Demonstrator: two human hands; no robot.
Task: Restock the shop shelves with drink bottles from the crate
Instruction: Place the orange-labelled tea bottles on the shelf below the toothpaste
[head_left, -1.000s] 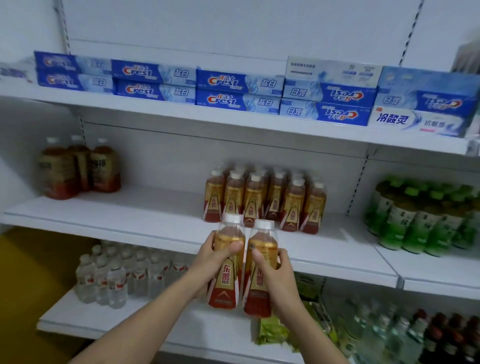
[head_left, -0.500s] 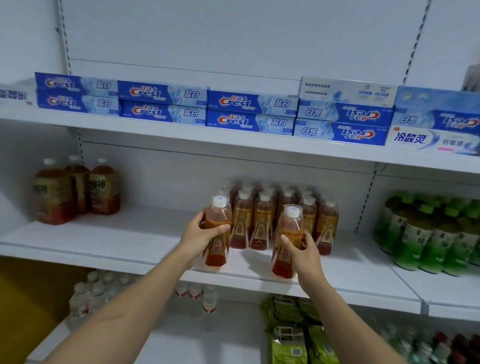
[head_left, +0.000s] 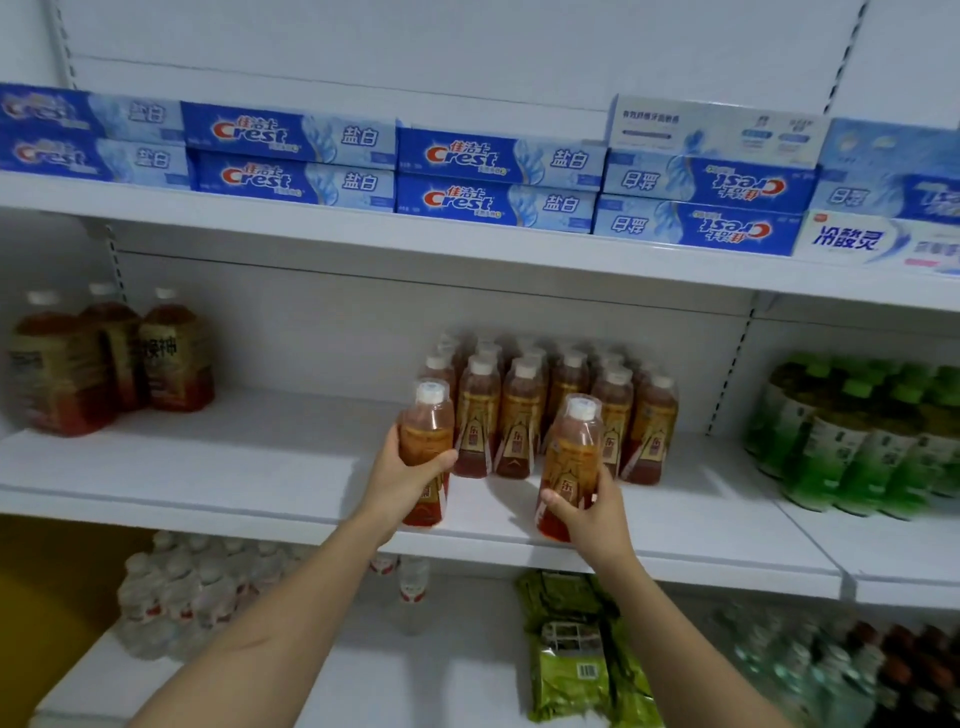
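Left hand (head_left: 402, 480) curled around one amber bottle (head_left: 425, 434) at the left front of the bottle cluster (head_left: 561, 410) on the middle shelf (head_left: 234, 467), right hand (head_left: 589, 512) wrapped around another bottle (head_left: 571, 457) just before that cluster's front row.

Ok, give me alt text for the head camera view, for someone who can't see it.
Two hands each hold an amber drink bottle, left hand with one bottle, right hand with another, at the middle shelf before matching shelved bottles. Toothpaste boxes line the shelf above.
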